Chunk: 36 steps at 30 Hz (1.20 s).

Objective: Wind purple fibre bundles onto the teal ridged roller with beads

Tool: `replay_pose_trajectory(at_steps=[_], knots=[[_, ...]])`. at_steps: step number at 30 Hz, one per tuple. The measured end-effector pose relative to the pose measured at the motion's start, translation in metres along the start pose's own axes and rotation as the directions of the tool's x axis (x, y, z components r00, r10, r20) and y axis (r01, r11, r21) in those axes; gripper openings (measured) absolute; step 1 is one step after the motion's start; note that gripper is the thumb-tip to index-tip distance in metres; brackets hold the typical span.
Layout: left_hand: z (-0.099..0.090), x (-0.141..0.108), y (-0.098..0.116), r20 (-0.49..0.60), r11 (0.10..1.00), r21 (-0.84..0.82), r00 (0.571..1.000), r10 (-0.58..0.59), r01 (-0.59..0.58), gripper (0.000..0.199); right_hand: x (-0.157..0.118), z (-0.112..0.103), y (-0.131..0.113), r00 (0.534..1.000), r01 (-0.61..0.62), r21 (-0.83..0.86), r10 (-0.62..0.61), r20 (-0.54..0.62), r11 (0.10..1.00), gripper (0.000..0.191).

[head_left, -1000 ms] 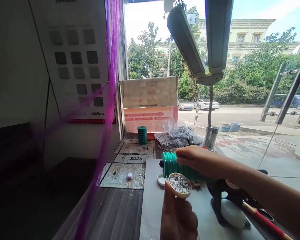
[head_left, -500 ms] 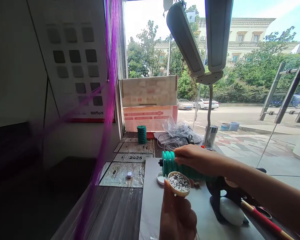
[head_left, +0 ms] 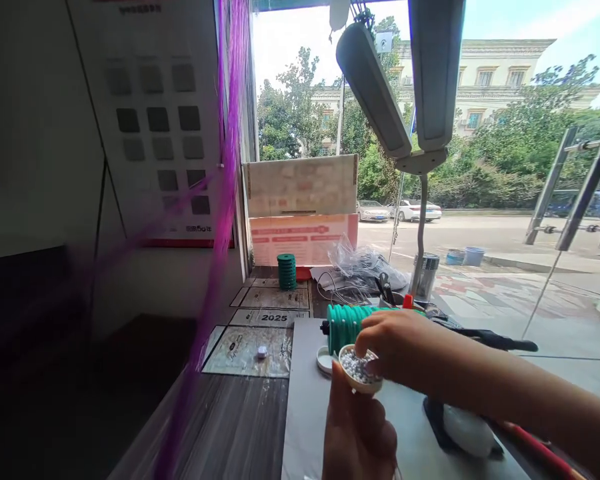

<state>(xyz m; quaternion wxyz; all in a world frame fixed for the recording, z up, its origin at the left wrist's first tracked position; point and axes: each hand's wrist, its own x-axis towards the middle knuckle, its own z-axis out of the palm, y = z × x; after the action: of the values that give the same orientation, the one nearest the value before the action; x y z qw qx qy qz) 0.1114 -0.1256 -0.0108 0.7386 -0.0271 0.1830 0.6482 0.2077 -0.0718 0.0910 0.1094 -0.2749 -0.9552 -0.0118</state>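
Note:
My left hand (head_left: 357, 427) holds a small round cup (head_left: 361, 385) full of tiny white and silvery beads (head_left: 353, 365). Over the right side of the cup, my right hand (head_left: 387, 340) has its bent fingertips down in the beads; whether they pinch any is hidden. Behind both hands lies a ridged green roller (head_left: 345, 333) on its side, with white beads dotted along its ridges and a black knob at its left end. A white round lid (head_left: 325, 360) rests on the pale board (head_left: 303, 400) just left of the cup.
A stack of green discs (head_left: 287, 272) stands at the back. Plastic bags (head_left: 360, 263), pliers (head_left: 384, 288) and a lamp (head_left: 421, 160) are behind the roller. A white oval object (head_left: 467, 430) sits under my right forearm. Purple strands (head_left: 225, 200) hang left.
My right hand has moved down from the top of the green roller to the cup, and its fingertips are now in the beads. My left hand still holds the cup.

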Motion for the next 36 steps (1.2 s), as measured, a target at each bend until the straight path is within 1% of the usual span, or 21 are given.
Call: replay_pose_trajectory(at_steps=[3,5,7,10,13,16,18,19,22,24,28,32,36], knots=[[0.006,-0.002,0.000,-0.045,0.999,0.012,0.999,0.031,-0.030,0.062,0.001,0.005,-0.008,0.998,0.047,-0.173,-0.038,0.056,0.984,0.016],[0.009,-0.003,0.000,-0.070,0.999,0.021,0.997,0.045,-0.044,0.064,0.004,0.006,-0.011,0.996,0.066,-0.227,-0.052,0.068,0.972,0.019],[0.010,-0.004,0.000,-0.066,0.998,0.033,0.997,0.047,-0.045,0.064,0.005,0.004,-0.011,0.995,0.067,-0.240,-0.049,0.081,0.969,0.019],[0.009,-0.006,-0.001,0.002,0.997,0.060,0.998,0.056,-0.056,0.057,0.006,0.001,-0.009,0.996,0.018,-0.178,-0.002,0.091,0.984,0.018],[0.006,-0.008,-0.001,0.106,0.992,0.092,0.992,0.072,-0.082,0.046,0.003,-0.001,-0.004,0.998,-0.049,-0.076,0.052,0.036,0.996,0.019],[0.005,-0.009,-0.001,0.155,0.992,0.105,0.986,0.059,-0.076,0.040,-0.002,-0.003,0.002,0.999,-0.042,0.010,0.042,-0.005,0.999,0.019],[0.004,-0.008,-0.001,0.156,0.991,0.108,0.986,0.062,-0.080,0.039,-0.004,-0.006,0.007,0.999,-0.032,0.117,0.034,-0.018,0.993,0.019],[0.004,-0.008,-0.001,0.150,0.990,0.113,0.987,0.063,-0.080,0.041,-0.005,-0.008,0.011,0.998,-0.050,0.174,0.056,-0.031,0.983,0.019],[0.005,-0.008,-0.001,0.143,0.988,0.133,0.988,0.061,-0.081,0.049,-0.003,-0.013,0.026,0.978,-0.175,0.262,0.199,-0.066,0.949,0.021],[0.005,-0.008,0.000,0.127,0.988,0.136,0.990,0.060,-0.078,0.054,0.001,-0.013,0.036,0.964,-0.237,0.279,0.261,-0.051,0.931,0.024],[0.006,-0.008,0.000,0.091,0.987,0.148,0.994,0.055,-0.068,0.062,0.008,-0.009,0.044,0.964,-0.257,0.333,0.265,0.023,0.907,0.025],[0.007,-0.008,0.000,0.102,0.984,0.157,0.992,0.073,-0.089,0.056,0.009,-0.007,0.039,0.965,-0.257,0.309,0.261,0.031,0.916,0.025],[0.006,-0.007,0.000,0.117,0.982,0.165,0.990,0.073,-0.092,0.056,0.009,-0.007,0.037,0.964,-0.262,0.274,0.264,0.033,0.925,0.025]])
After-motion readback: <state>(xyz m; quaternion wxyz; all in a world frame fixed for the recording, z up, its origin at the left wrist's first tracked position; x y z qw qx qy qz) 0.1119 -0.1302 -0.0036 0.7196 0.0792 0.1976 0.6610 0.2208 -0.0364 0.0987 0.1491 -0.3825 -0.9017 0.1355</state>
